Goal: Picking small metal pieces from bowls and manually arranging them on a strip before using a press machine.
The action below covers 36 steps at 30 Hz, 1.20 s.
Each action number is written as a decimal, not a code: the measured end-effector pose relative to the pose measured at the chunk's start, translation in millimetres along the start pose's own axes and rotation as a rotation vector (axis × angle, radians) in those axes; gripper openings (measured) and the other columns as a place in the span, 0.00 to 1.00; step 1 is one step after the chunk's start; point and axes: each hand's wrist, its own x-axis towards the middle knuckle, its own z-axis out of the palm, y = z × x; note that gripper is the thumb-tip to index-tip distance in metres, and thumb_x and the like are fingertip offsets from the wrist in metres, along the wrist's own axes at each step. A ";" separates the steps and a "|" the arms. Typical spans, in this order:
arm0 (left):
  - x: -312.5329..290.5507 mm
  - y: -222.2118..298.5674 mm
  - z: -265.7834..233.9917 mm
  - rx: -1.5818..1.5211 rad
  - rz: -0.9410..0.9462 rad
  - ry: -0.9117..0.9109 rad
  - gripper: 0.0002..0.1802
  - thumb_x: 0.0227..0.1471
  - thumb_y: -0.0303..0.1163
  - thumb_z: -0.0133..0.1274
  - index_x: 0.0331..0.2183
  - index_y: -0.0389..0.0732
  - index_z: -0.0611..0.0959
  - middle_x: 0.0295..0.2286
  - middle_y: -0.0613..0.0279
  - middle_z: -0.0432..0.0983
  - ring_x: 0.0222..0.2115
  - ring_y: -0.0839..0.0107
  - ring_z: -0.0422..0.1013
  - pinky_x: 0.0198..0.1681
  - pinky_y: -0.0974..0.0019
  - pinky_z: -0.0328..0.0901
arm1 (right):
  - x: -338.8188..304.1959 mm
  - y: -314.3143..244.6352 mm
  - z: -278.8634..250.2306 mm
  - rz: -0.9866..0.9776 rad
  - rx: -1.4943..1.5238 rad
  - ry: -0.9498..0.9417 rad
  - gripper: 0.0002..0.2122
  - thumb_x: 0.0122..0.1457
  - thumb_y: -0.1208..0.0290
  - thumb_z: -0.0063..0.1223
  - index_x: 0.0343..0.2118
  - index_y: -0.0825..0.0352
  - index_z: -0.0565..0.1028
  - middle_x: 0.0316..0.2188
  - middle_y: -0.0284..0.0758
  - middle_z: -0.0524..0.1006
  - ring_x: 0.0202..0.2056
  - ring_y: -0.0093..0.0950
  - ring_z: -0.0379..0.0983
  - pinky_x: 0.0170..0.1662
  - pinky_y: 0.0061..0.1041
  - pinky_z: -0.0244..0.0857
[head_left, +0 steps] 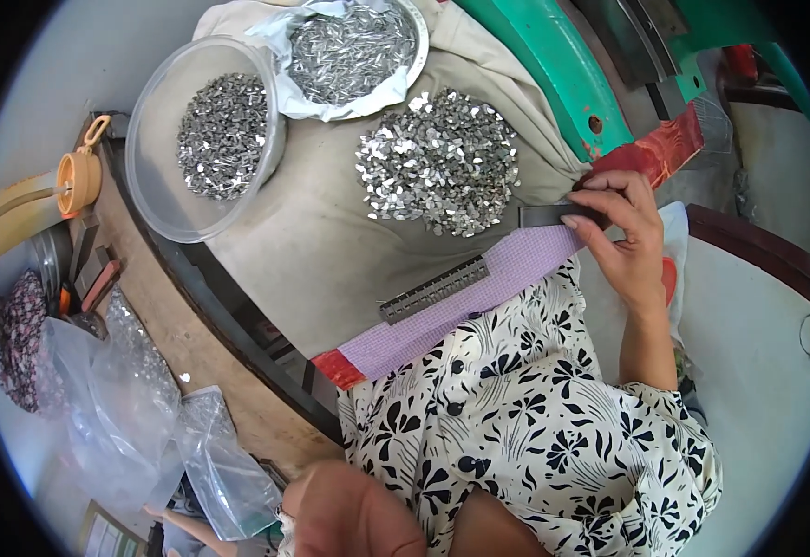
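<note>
My right hand pinches the end of a dark flat bar between thumb and fingers, at the right end of a lilac checked cloth strip. A dark, narrow metal strip with a row of slots lies on the cloth's edge, left of the bar. My left hand is raised close at the lower edge, away from the work surface; its fingers are mostly cut off and blurred. Beyond the bar, a heap of small shiny metal pieces rests on the grey-beige cloth.
At the far left of the cloth, a clear round tub holds small metal pieces. Behind it, a lined bowl contains thin metal pins. A green machine frame stands at the far right. Clear plastic bags and an orange-handled tool are on the left.
</note>
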 end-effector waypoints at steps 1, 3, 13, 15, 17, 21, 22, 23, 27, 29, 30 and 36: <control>-5.7 4.4 -5.3 -0.090 -0.046 -0.050 0.23 0.61 0.26 0.48 0.57 0.41 0.70 0.56 0.59 0.60 0.55 0.62 0.62 0.49 0.62 0.68 | -1.3 1.8 -2.3 0.009 -0.007 -0.034 0.13 0.44 0.77 0.68 0.36 0.67 0.82 0.36 0.34 0.75 0.39 0.29 0.71 0.38 0.24 0.65; -14.8 2.2 -12.9 -0.133 0.041 -0.080 0.24 0.60 0.26 0.49 0.58 0.41 0.69 0.55 0.59 0.61 0.55 0.63 0.62 0.48 0.62 0.68 | -3.3 4.7 -7.8 0.037 -0.033 -0.107 0.16 0.43 0.79 0.68 0.39 0.68 0.82 0.38 0.35 0.75 0.42 0.29 0.72 0.38 0.22 0.67; -3.0 12.3 2.0 -0.205 0.043 0.099 0.15 0.57 0.23 0.46 0.45 0.40 0.64 0.42 0.62 0.62 0.44 0.68 0.63 0.42 0.65 0.62 | 3.4 9.8 -16.7 -0.019 -0.010 -0.191 0.15 0.42 0.77 0.69 0.36 0.67 0.82 0.33 0.35 0.75 0.36 0.33 0.71 0.37 0.28 0.66; 23.4 26.6 -39.3 -0.308 -0.482 -0.521 0.23 0.59 0.29 0.49 0.55 0.43 0.65 0.57 0.60 0.53 0.55 0.64 0.58 0.52 0.61 0.64 | 0.5 12.8 -18.6 0.017 -0.011 -0.185 0.15 0.42 0.77 0.69 0.36 0.67 0.82 0.33 0.35 0.75 0.36 0.33 0.72 0.37 0.28 0.67; 23.2 30.6 -46.3 -0.327 -0.758 -0.829 0.28 0.60 0.32 0.51 0.60 0.45 0.65 0.64 0.60 0.49 0.61 0.63 0.55 0.57 0.59 0.65 | -2.3 11.7 -19.5 0.040 -0.006 -0.190 0.15 0.42 0.78 0.68 0.36 0.68 0.81 0.33 0.35 0.76 0.35 0.33 0.72 0.37 0.29 0.67; -35.1 16.1 -31.6 0.133 -1.055 -0.185 0.21 0.53 0.16 0.55 0.49 0.31 0.72 0.37 0.51 0.74 0.26 0.68 0.71 0.30 0.67 0.69 | -7.5 5.2 -17.8 -0.006 -0.062 -0.171 0.14 0.43 0.80 0.67 0.36 0.69 0.81 0.32 0.36 0.76 0.34 0.33 0.74 0.37 0.28 0.67; -39.6 14.2 -38.3 0.180 -1.194 -0.253 0.23 0.54 0.13 0.53 0.52 0.31 0.70 0.38 0.50 0.75 0.26 0.70 0.72 0.31 0.69 0.70 | -8.6 2.9 -18.7 -0.014 -0.038 -0.147 0.14 0.43 0.79 0.67 0.36 0.69 0.81 0.32 0.36 0.76 0.34 0.33 0.74 0.37 0.28 0.67; -45.0 13.9 -38.8 0.203 -1.396 -0.289 0.24 0.56 0.14 0.50 0.54 0.31 0.67 0.39 0.50 0.75 0.28 0.72 0.73 0.33 0.71 0.70 | -9.1 0.0 -20.0 -0.023 -0.014 -0.123 0.14 0.43 0.79 0.68 0.36 0.70 0.81 0.32 0.37 0.76 0.34 0.33 0.74 0.37 0.28 0.67; -55.6 15.6 -36.8 0.063 -1.694 -0.257 0.19 0.61 0.17 0.45 0.54 0.31 0.67 0.41 0.50 0.74 0.32 0.72 0.76 0.34 0.74 0.71 | 4.0 -27.3 -7.7 -0.209 0.041 -0.200 0.15 0.41 0.76 0.69 0.35 0.68 0.81 0.32 0.36 0.76 0.33 0.34 0.74 0.35 0.28 0.67; -54.5 14.7 -32.4 0.113 -1.757 -0.368 0.18 0.61 0.19 0.45 0.53 0.33 0.68 0.40 0.54 0.74 0.31 0.74 0.75 0.33 0.75 0.69 | 9.7 -39.0 6.7 -0.256 0.076 -0.247 0.14 0.42 0.75 0.69 0.35 0.67 0.82 0.32 0.35 0.76 0.33 0.34 0.74 0.35 0.28 0.68; -58.6 14.8 -33.5 0.142 -1.762 -0.495 0.18 0.62 0.19 0.44 0.53 0.34 0.67 0.39 0.55 0.73 0.30 0.75 0.74 0.33 0.76 0.68 | 12.2 -42.4 14.4 -0.300 0.092 -0.264 0.15 0.42 0.75 0.69 0.35 0.67 0.81 0.32 0.35 0.76 0.33 0.33 0.73 0.34 0.29 0.67; -64.5 11.3 -30.6 0.246 -1.703 -0.712 0.04 0.59 0.25 0.51 0.35 0.36 0.74 0.30 0.52 0.71 0.24 0.52 0.70 0.27 0.60 0.65 | 16.1 -64.3 38.6 -0.425 0.108 -0.329 0.15 0.41 0.76 0.68 0.36 0.67 0.80 0.32 0.35 0.75 0.32 0.33 0.72 0.32 0.29 0.67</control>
